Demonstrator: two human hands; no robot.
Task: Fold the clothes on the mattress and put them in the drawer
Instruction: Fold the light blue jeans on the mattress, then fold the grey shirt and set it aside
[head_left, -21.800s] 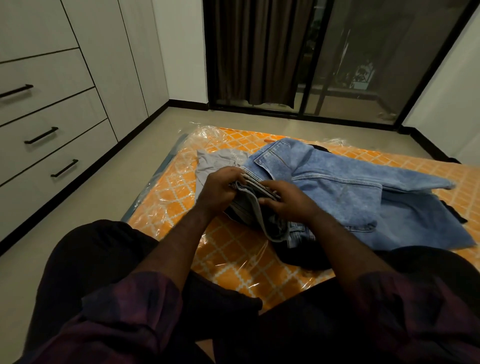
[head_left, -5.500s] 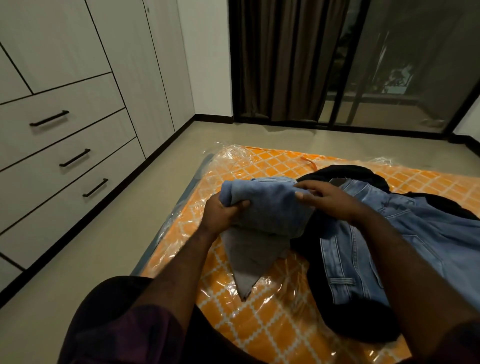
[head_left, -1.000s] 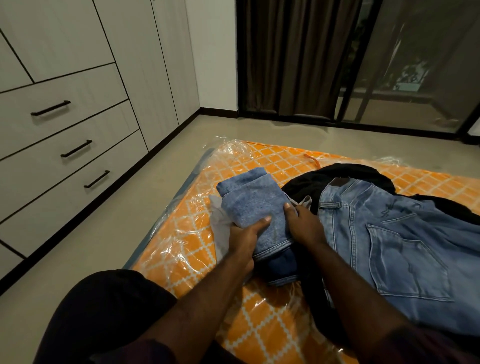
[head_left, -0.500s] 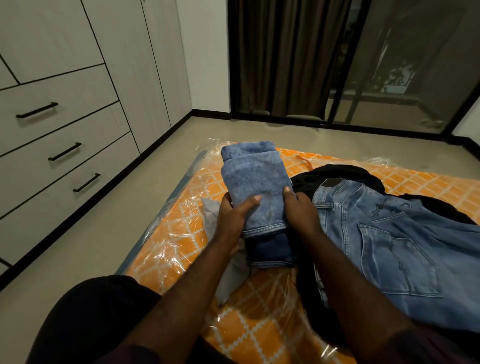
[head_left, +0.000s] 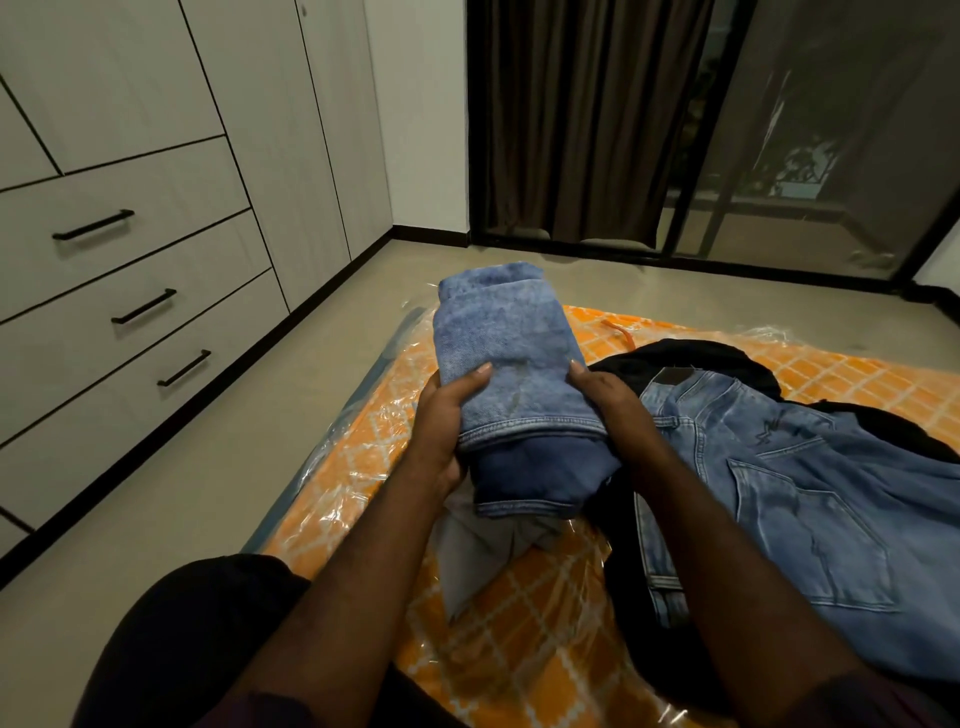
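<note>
Right now, on the head view, I have the folded jeans (head_left: 511, 364) clamped between both hands: my left hand (head_left: 444, 426) curls round their left edge, thumb on top, and my right hand (head_left: 605, 402) grips the right edge. The bundle is raised above the mattress (head_left: 519, 639), its long axis pointing away from me. The drawers (head_left: 130, 306) stand well off to my left across the floor, so I judge the carry goes leftward, left hand leading. Unfolded jeans (head_left: 779, 483) lie just beside my right forearm.
</note>
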